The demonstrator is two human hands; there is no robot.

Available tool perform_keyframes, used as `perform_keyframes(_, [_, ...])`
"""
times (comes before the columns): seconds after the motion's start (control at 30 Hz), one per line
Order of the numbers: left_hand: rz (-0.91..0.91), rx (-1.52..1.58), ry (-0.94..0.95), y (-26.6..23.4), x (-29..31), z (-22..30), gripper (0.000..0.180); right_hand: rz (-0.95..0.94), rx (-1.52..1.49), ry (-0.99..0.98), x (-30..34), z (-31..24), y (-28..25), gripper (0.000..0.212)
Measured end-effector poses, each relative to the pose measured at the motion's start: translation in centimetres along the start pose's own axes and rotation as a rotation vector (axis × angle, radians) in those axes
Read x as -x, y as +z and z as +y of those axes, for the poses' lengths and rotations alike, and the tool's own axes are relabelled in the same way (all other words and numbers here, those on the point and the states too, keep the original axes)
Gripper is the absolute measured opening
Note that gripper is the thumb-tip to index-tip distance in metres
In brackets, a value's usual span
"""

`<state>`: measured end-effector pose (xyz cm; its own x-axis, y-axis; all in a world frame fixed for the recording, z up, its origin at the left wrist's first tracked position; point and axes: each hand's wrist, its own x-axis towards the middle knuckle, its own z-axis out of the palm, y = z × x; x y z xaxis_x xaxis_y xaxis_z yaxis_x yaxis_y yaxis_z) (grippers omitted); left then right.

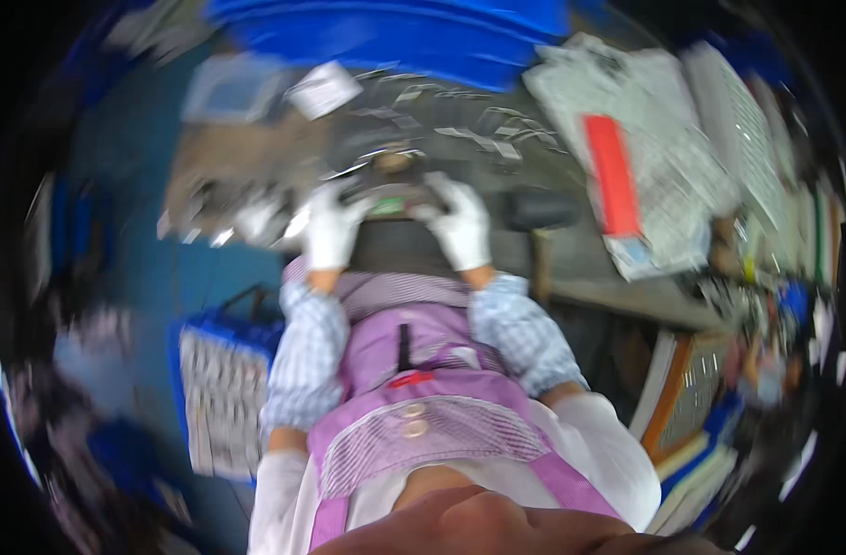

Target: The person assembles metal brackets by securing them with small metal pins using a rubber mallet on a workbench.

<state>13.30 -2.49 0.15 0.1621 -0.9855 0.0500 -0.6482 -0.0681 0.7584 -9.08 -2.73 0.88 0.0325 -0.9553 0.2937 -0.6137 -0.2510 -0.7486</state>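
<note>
Left hand (333, 227) and right hand (462, 227), partly curled, flank a green-patched piece (386, 205) at twelve o'clock; grip unclear, work seemingly unfinished.

- White gloves (331, 227), blurry from where I stand
- Loose sleeves (303, 347) in blue-and-white check
- Purple apron (372, 350), its bib (354, 462) finely striped, two pale round buttons (414, 428) mid-chest
- Red patch (411, 378) and black strip (404, 344) down the front
- Purple straps (576, 486) over a white shirt (603, 444)

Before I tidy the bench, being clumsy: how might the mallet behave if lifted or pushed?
The mallet is likely head-heavy: its dark head looks thicker than its handle. Its straight handle suggests stiffness. The rounded head may roll.
</note>
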Motion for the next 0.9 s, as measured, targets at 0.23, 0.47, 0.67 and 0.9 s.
perform_keyframes(0.23, [0.132, 0.147, 0.066, 0.6, 2.5, -3.6, 0.046, -0.053, 0.085, -0.190, 0.9, 1.5, -0.3, 0.060])
perform_keyframes(0.47, [0.225, -0.050, 0.290, 3.0, 6.0, -6.1, 0.057, 0.099, 0.104, -0.305, 3.9, 2.5, -1.2, 0.064])
perform_keyframes(0.67, [0.254, -0.244, 0.361, 2.9, 5.6, -5.1, 0.078, 0.034, 0.097, -0.263, 3.8, 2.5, -0.5, 0.062])
perform_keyframes(0.9, [0.238, -0.339, 0.458, 2.3, 4.3, -5.8, 0.083, 0.022, 0.087, -0.240, 3.6, 2.1, -0.5, 0.062])
